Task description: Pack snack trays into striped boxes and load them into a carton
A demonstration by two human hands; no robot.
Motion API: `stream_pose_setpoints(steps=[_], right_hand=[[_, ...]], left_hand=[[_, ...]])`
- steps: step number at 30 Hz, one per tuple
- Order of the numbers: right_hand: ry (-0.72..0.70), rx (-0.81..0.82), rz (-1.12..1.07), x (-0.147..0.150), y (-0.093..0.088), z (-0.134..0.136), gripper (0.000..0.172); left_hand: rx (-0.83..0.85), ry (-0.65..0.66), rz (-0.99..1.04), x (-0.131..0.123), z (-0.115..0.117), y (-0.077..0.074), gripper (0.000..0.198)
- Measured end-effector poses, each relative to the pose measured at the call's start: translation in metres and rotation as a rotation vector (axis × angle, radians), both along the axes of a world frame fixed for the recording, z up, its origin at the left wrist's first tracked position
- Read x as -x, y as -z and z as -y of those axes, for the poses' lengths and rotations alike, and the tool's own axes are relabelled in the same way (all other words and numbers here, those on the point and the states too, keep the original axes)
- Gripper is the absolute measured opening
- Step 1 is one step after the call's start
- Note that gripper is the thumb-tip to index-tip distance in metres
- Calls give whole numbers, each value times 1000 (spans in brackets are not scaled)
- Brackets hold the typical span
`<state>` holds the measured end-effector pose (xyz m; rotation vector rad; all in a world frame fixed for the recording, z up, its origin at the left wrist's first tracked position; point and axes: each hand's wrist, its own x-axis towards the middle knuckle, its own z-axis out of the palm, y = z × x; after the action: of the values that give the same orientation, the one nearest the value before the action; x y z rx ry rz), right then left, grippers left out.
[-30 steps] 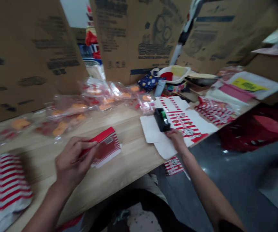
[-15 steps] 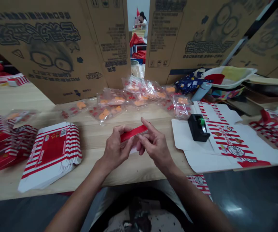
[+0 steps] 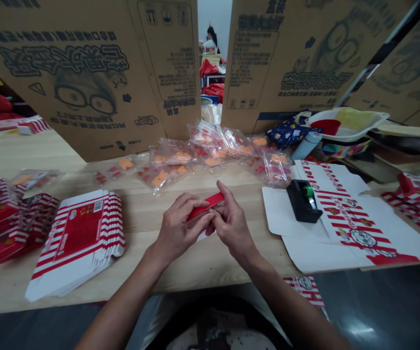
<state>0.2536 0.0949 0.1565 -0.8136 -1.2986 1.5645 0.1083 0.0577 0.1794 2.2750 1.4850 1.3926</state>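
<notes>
Here both hands meet over the middle of the wooden table [image 3: 202, 253], clamped on one flat red carton [image 3: 210, 206] held just above the tabletop. The left hand [image 3: 179, 228] pinches its lower left end between thumb and fingers. The right hand [image 3: 232, 226] grips the other end, forefinger stretched along the top edge. The carton is seen nearly edge-on, so no print on it can be read. Its long axis runs from lower left up to the right, the higher end pointing toward the tape dispenser [image 3: 302, 200].

To the left lies a stack of flat striped cartons [image 3: 78, 238], red and white, whose top one bears a small barcode label too small to read. Behind the hands, clear packets [image 3: 181, 160] with orange pieces lie spread along the table's far side. The big cardboard boxes [image 3: 86, 82] behind them show upside-down lettering and a cartoon face with glasses; the words cannot be made out. An unfolded striped carton sheet [image 3: 344, 218] lies under and beside the dispenser.
</notes>
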Motion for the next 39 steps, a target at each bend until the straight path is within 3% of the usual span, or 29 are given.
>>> stream_pose_setpoints(steps=[4, 6, 9, 11, 13, 15, 18, 21, 23, 26, 30, 35, 39], right_hand=[[2, -89, 119, 8, 11, -7, 92], [-11, -169, 264, 8, 18, -20, 94], [-33, -347, 699, 6, 32, -62, 79], [-6, -475, 1048, 9, 43, -101, 66], [38, -547, 1265, 20, 55, -140, 64], [50, -577, 1319, 38, 67, -173, 75], [56, -634, 1349, 72, 75, -208, 76], [88, -632, 1327, 94, 70, -235, 47], [106, -603, 1289, 95, 60, -250, 33], [127, -517, 1200, 69, 43, -267, 30], [164, -342, 1021, -2, 28, -263, 18], [172, -128, 742, -89, 31, -226, 21], [160, 57, 728, -125, 43, -209, 20]], left_hand=[[47, -99, 21, 10, -13, -6, 9], [80, -272, 97, 30, -15, 3, 13], [156, -683, 403, 71, -6, 42, 31], [285, -839, 554, 96, 9, 77, 46], [469, -952, 449, 108, 23, 107, 63], [520, -982, 190, 105, 29, 122, 68], [475, -749, -107, 77, 10, 112, 49], [536, -394, -277, 41, -33, 90, 33], [636, -274, -379, 21, -59, 86, 34], [792, -301, -406, 8, -83, 98, 30], [862, -442, -299, 14, -89, 111, 18], [864, -610, -90, 42, -90, 92, 18], [827, -651, 177, 71, -86, 73, 15]])
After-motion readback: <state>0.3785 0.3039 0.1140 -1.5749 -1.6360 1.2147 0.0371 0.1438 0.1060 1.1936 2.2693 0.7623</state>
